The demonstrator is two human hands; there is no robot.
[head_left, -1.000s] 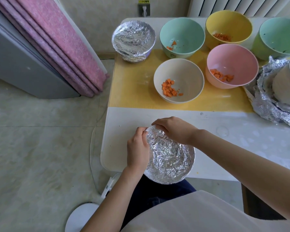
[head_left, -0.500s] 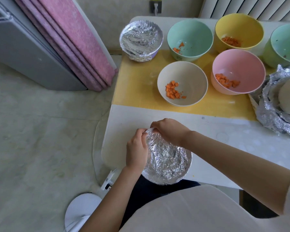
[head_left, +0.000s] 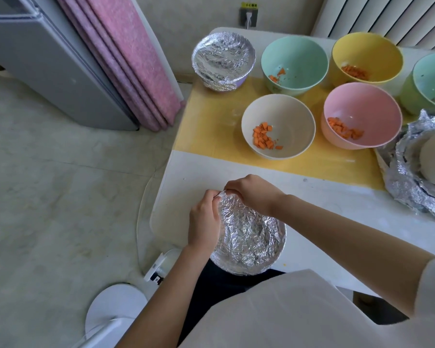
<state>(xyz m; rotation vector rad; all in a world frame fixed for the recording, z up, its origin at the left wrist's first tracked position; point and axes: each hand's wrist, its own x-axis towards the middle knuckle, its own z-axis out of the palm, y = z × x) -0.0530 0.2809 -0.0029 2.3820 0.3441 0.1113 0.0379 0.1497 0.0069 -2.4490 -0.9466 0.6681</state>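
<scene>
Foil-wrapped bowl (head_left: pixel 251 237) sits at the near edge of the surface (head_left: pixel 186 177). The foil (head_left: pixel 239 222) looks light and easy to tear; left hand (head_left: pixel 204 222) and right hand (head_left: pixel 254 194) both pinch it at the far rim.

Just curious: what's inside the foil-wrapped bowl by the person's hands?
Only crumpled foil shows, dished inward; the left hand and right hand pinch its far edge. Anything beneath is covered.

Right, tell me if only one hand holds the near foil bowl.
No, left hand and right hand both pinch the foil at its rim.
</scene>
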